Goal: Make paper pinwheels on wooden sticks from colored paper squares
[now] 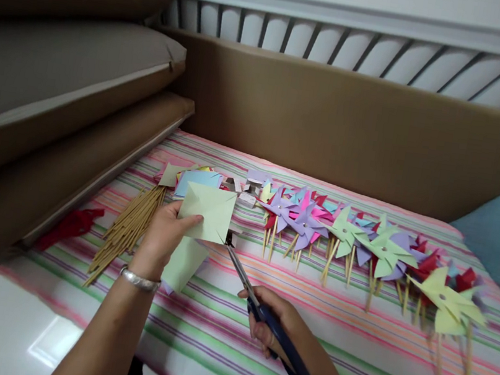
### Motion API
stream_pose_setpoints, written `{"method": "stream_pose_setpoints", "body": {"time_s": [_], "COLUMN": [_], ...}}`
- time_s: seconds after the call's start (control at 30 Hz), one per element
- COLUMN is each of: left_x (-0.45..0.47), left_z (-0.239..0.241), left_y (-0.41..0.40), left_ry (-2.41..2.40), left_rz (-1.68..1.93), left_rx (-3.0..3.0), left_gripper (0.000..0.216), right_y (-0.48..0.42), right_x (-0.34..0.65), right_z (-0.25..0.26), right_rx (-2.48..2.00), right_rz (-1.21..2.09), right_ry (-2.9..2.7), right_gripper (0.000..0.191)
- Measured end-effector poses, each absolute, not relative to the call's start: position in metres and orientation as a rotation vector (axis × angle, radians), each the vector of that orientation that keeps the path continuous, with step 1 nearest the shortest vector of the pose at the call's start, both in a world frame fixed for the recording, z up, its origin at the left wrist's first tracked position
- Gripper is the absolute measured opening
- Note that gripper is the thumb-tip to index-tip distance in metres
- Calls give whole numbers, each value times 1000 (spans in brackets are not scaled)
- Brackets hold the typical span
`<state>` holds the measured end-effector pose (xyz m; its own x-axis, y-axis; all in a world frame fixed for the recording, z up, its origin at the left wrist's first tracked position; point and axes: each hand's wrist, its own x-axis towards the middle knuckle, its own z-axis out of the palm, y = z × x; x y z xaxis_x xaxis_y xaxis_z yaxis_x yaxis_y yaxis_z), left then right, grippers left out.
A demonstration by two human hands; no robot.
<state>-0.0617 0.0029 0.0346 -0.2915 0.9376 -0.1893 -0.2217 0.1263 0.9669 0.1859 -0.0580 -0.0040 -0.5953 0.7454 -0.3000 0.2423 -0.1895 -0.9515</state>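
Over the striped cloth (208,344), our left hand (163,231) pinches a pale green paper square (214,207) near frame centre while our right hand (285,312) grips navy-handled scissors (255,304) at its lower-right corner, seemingly snipping, which calls for steadiness.

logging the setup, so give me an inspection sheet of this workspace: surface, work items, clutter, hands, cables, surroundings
Surface: striped cloth.
Work items: pale green square held up, scissors with blade tips at its lower right corner; pinwheels on the right, wooden sticks bundled on the left.
Clutter: red item left of the sticks, unclear what; small boxes behind the square.
Hands: left hand pinches the square; right hand grips the scissors.
Cables: nothing seen.
Surroundings: stacked cushions at left; brown panel and white slatted rail behind.
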Motion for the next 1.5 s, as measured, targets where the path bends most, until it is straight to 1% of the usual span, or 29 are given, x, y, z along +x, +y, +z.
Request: {"method": "stream_pose_setpoints", "body": {"time_s": [0.17, 0.47, 0.63, 0.73, 0.93, 1.17, 1.5], "left_x": [-58, -56, -55, -53, -53, -54, -53], "left_z": [35, 35, 35, 35, 37, 36, 36], "left_y": [1, -1, -1, -2, -2, -2, -2], "left_ry": [1236, 1186, 1154, 1133, 1138, 1144, 1140], "left_rz": [1265, 1179, 1162, 1166, 1178, 1175, 1194], "left_rx": [746, 801, 812, 820, 815, 829, 816], "left_gripper": [36, 30, 28, 27, 29, 30, 28], "right_y": [-58, -58, -58, -57, -56, -58, -58], "right_x": [180, 178, 175, 170, 164, 163, 163], "right_z": [-9, -18, -14, -9, -5, -5, -9], "right_rx": [-1161, -1205, -1204, -1218, -1313, -1311, -1332], "right_rz": [1770, 1797, 1825, 1785, 1789, 1783, 1888], "right_ry": [-1665, -1593, -1562, -1553, -1481, -1485, -1296], "right_gripper": [40, 41, 39, 38, 47, 51, 62]}}
